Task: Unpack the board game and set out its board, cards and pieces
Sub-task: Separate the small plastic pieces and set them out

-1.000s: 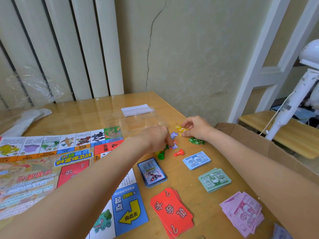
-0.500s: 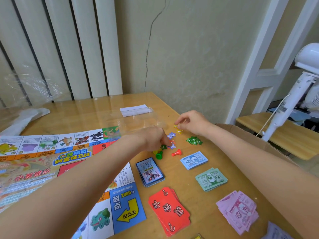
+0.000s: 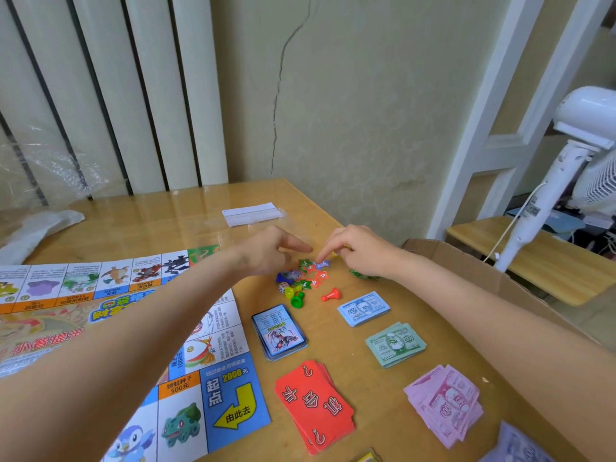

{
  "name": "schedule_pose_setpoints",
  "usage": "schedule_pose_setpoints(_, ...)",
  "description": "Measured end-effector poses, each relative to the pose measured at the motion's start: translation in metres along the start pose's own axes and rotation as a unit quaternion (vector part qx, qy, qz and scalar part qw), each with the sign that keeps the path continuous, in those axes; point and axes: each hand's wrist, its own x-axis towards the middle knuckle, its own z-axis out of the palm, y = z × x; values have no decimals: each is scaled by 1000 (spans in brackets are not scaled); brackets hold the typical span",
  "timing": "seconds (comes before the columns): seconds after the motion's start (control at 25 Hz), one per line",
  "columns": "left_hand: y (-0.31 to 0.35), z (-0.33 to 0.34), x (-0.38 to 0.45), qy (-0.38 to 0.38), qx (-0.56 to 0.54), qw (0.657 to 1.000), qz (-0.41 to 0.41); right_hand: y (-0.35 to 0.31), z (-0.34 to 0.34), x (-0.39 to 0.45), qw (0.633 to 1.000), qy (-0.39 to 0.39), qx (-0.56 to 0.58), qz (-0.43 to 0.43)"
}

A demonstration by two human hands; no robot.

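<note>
Neither hand's grip closes: left hand (image 3: 266,251) and right hand (image 3: 361,250) finger star tokens (image 3: 311,271).

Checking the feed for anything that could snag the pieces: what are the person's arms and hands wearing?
Nothing shows. Both forearms are bare as far as the frame reaches, no sleeve in view. The left hand and right hand show no glove, ring, watch or wristband, and no markings.

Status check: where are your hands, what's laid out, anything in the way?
Left hand and right hand over the star tokens, right fingers touching one. Board, card decks, money stacks laid out. Pawns lying loose nearby.
</note>
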Motion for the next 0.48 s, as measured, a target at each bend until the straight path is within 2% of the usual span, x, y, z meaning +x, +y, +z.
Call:
schedule_pose_setpoints(0.12, 2, 7, 0, -21, 42, 999, -11, -3, 2, -1, 1000, 1, 13, 18)
schedule_pose_setpoints(0.28, -3, 1, -4, 56, 80, 995, -20, -10, 8, 6, 999, -28, 17, -16)
schedule_pose_setpoints(0.48, -17, -5, -12, 64, 108, 992, -17, -29, 24, 18, 998, -50, 23, -39)
